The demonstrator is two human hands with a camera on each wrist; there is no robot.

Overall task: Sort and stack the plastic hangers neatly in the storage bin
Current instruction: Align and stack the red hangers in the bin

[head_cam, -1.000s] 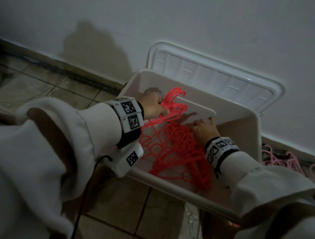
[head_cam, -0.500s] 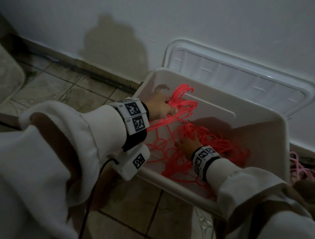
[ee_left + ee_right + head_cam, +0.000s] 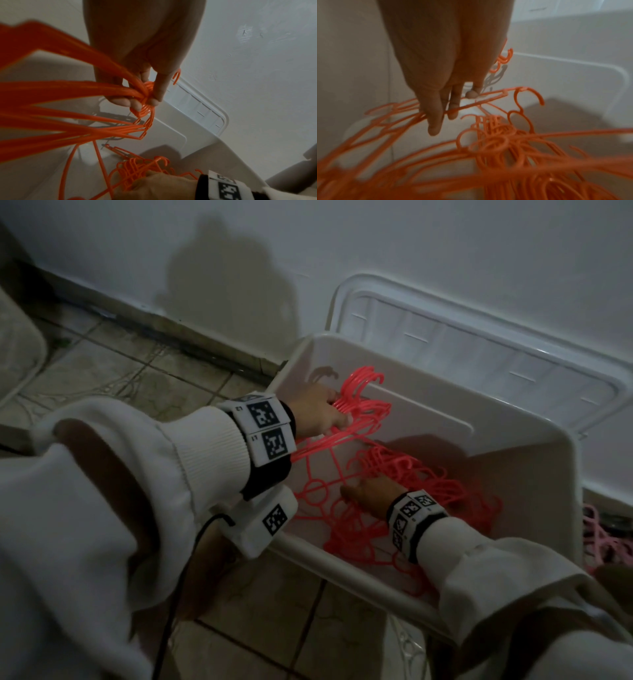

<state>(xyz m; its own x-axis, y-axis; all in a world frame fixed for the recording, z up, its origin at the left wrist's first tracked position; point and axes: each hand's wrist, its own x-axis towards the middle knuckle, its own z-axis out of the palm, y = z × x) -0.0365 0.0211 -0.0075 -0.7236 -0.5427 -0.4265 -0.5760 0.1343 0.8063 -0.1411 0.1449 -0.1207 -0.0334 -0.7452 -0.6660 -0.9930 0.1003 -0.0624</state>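
A white storage bin (image 3: 513, 460) stands on the floor by the wall. Inside it my left hand (image 3: 322, 412) grips a bundle of red plastic hangers (image 3: 359, 392) just below their hooks; the left wrist view shows fingers and thumb (image 3: 145, 100) curled round the gathered necks. Loose red hangers (image 3: 428, 481) lie tangled on the bin floor. My right hand (image 3: 370, 494) is low in the bin on that pile. In the right wrist view its thumb and fingers (image 3: 445, 116) pinch the arm of a single hanger (image 3: 488, 97).
The bin's white lid (image 3: 479, 344) leans against the wall behind it. Pale pink hangers (image 3: 606, 539) lie on the tiled floor to the right of the bin. A black cable (image 3: 178, 594) hangs from my left wrist.
My right hand has moved from the far side of the pile toward the near left and taken hold of one hanger's arm. My left hand keeps its bundle in place.
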